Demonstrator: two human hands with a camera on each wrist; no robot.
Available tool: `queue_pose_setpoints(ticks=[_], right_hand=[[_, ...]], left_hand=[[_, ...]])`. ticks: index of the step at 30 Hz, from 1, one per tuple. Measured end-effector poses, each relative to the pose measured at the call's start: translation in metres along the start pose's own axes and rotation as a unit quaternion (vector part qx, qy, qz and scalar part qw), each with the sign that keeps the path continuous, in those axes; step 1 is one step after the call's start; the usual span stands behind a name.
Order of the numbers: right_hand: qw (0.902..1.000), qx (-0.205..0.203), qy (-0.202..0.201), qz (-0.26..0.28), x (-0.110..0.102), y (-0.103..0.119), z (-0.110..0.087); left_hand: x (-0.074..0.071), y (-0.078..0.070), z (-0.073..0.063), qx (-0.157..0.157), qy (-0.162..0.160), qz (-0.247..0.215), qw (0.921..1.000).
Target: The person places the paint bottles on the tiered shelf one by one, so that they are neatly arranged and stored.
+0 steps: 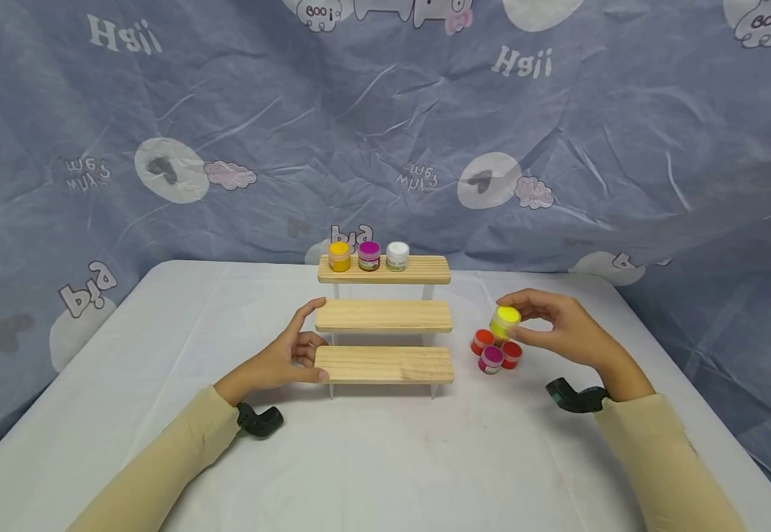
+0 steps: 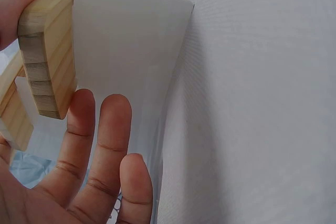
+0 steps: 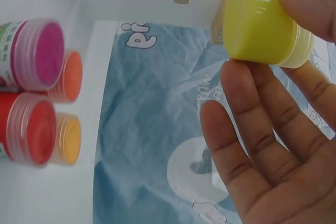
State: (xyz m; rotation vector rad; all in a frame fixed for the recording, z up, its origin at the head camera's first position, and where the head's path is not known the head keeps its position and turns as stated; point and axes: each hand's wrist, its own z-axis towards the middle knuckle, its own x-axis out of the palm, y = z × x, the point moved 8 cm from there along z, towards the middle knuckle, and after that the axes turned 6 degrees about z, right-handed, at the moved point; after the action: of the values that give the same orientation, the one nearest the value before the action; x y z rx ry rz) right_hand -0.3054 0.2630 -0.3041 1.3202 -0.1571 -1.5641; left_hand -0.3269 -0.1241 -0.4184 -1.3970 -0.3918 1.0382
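Note:
My right hand [image 1: 554,325] pinches a small yellow paint jar [image 1: 505,322] between thumb and fingers, raised above a cluster of jars. In the right wrist view the yellow jar [image 3: 260,24] is tilted on its side relative to the camera. The cluster includes an orange-red jar [image 1: 482,340], a magenta jar [image 1: 491,360] and a red jar [image 1: 511,355]; a yellow-orange jar [image 3: 71,139] also shows in the right wrist view. At the left end of a three-step wooden rack [image 1: 384,363], my left hand [image 1: 286,358] grips the lower boards, its thumb on the bottom one.
On the rack's top step stand a yellow-orange jar [image 1: 339,256], a magenta jar [image 1: 368,256] and a white jar [image 1: 397,256]. Translucent side supports [image 2: 126,40] carry the boards. A white-covered table [image 1: 385,465] lies beneath, with a patterned blue-grey cloth [image 1: 332,148] behind.

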Motion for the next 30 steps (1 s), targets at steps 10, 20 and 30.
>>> queue_pose_setpoints(ticks=[10,20,30], right_hand=[[0.9988,-0.013,-0.004,0.047,0.013,0.004,0.02],[0.9977,-0.01,-0.003,0.066,0.023,0.004,0.035],[0.997,0.01,-0.035,0.069,0.026,0.007,0.052]], left_hand=[[0.0,0.0,0.0,-0.007,-0.001,0.0,1.0],[0.0,-0.001,0.0,0.0,0.005,-0.002,1.0],[-0.001,0.001,0.0,-0.002,0.002,0.006,1.0]])
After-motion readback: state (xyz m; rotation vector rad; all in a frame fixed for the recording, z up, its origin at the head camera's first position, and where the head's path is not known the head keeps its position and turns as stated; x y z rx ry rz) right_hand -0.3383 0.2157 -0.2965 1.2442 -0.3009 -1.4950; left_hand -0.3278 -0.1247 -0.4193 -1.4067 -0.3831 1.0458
